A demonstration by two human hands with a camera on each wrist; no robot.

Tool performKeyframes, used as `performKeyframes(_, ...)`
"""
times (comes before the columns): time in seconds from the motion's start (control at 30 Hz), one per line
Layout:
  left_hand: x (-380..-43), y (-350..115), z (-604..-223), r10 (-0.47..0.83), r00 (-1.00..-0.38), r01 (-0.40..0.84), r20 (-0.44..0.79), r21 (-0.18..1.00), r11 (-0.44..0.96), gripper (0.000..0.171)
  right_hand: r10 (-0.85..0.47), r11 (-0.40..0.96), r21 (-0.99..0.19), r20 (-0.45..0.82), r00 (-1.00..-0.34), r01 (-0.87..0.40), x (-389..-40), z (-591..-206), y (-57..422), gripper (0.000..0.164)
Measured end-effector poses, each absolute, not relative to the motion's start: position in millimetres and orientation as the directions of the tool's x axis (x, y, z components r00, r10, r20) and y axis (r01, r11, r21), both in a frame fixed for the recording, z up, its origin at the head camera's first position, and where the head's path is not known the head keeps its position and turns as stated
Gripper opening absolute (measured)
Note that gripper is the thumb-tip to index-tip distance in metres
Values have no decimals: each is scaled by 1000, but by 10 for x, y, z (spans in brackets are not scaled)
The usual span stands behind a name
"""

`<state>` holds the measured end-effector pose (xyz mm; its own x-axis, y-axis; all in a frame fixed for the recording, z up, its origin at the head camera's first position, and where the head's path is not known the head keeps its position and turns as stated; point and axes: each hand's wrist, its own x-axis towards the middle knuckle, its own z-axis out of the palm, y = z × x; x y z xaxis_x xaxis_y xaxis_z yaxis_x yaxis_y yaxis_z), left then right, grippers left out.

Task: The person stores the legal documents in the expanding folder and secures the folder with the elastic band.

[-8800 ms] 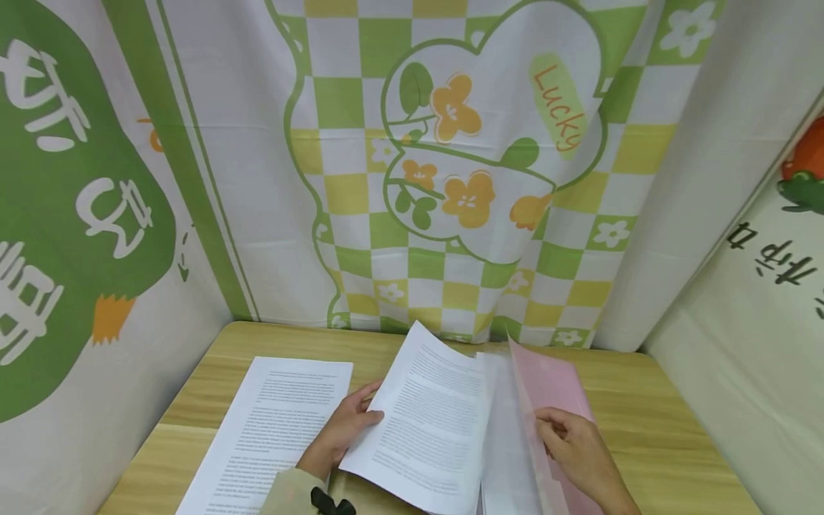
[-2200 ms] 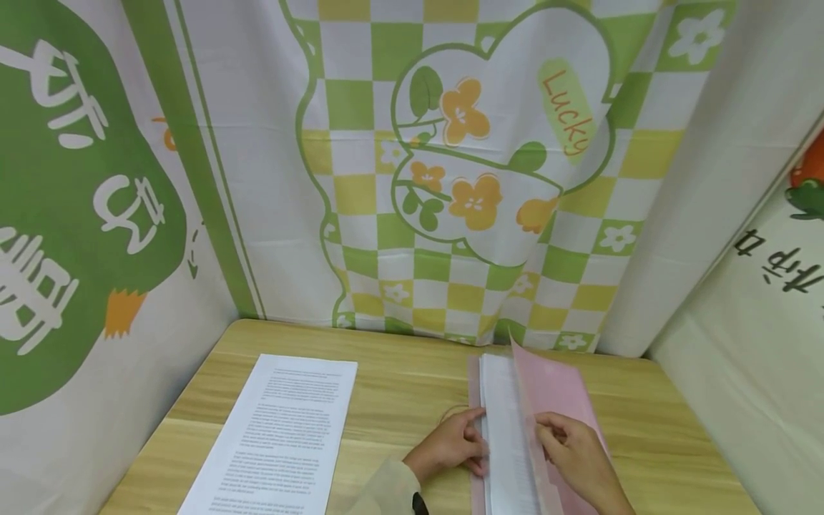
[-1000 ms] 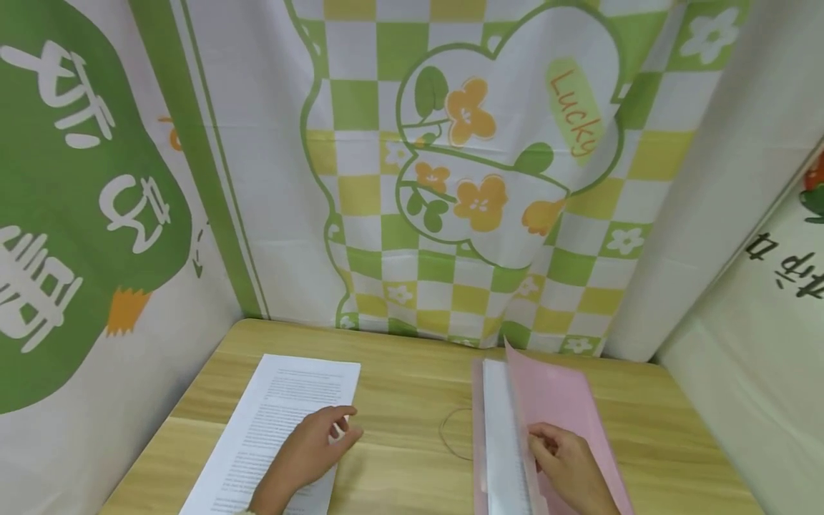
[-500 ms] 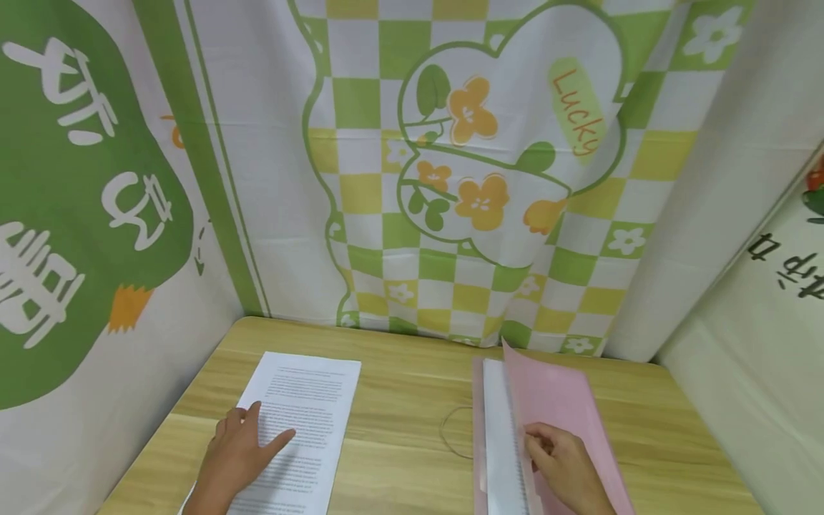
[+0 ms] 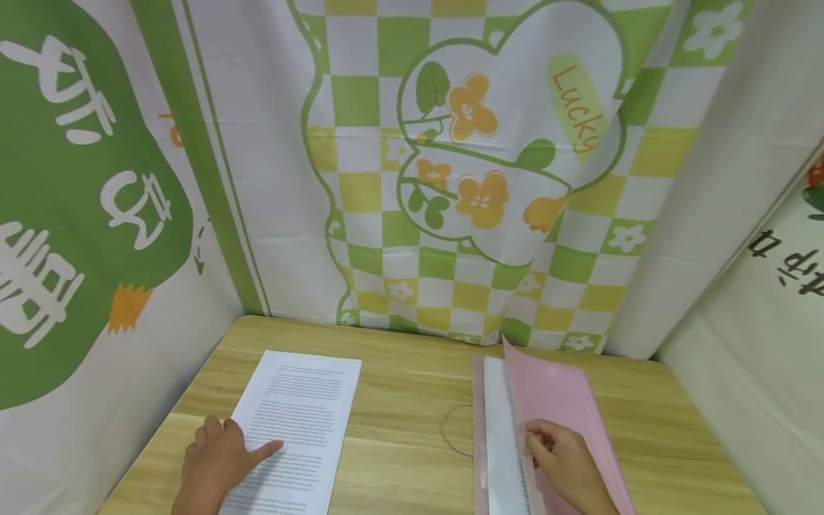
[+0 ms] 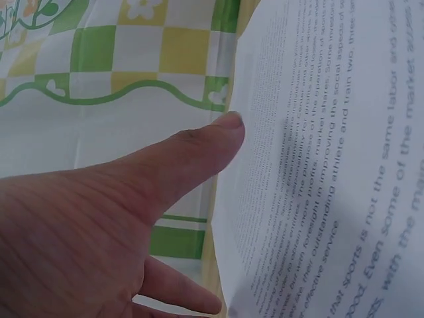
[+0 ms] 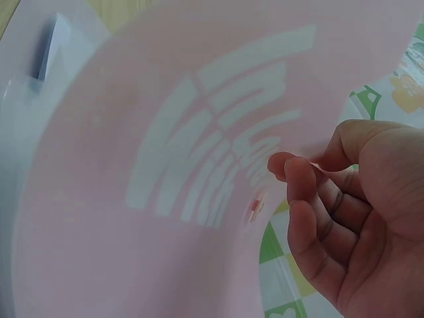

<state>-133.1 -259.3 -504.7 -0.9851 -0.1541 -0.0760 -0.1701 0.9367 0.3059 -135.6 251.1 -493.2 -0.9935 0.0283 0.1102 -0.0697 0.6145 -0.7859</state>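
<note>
A stack of printed paper (image 5: pixel 302 415) lies on the left of the table. My left hand (image 5: pixel 215 458) is at its left edge, thumb stretched over the print and the other fingers along the side. In the left wrist view, the thumb and another finger of the left hand (image 6: pixel 132 192) appear by the paper's edge; whether they press on it is unclear. On the right, my right hand (image 5: pixel 566 458) pinches the raised cover of a pink folder (image 5: pixel 560 386). White sheets (image 5: pixel 502 436) show inside the folder. The right wrist view has the translucent cover (image 7: pixel 99 199) bent before the right hand (image 7: pixel 351 212).
A thin loop of cord (image 5: pixel 444 433) lies beside the folder's left edge on the wooden table (image 5: pixel 405 400). A checkered curtain (image 5: pixel 450 286) hangs behind the table, with more cloth at both sides.
The left hand first set a lifted sheet into the folder, then moved left across to the paper stack's left edge. The right hand has kept holding the folder's cover up.
</note>
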Motion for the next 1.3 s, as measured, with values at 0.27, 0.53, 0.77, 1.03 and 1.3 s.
performKeyframes(0.27,-1350,-2585,-5118,-128,-985,-156,-112,293,943,80,32,609,-791,104,-994,-63,-1346,-4913,2520,17)
performKeyframes(0.53,-1348,-2552,-5104,-151,-982,-180,-112,330,927,73,24,608,-787,149,-989,-104,-1345,-4910,2539,16)
performKeyframes(0.77,-1358,-2537,-5107,-142,-981,-177,-135,303,936,74,26,618,-780,138,-990,-93,-1346,-4914,2551,15)
performKeyframes(1.03,-1389,-2578,-5168,-151,-985,-172,-87,349,921,107,28,618,-781,132,-991,-86,-1342,-4916,2554,15)
performKeyframes(1.3,-1434,-2729,-5215,-185,-980,-197,-73,471,860,110,36,611,-789,112,-993,-67,-1332,-4896,2540,16)
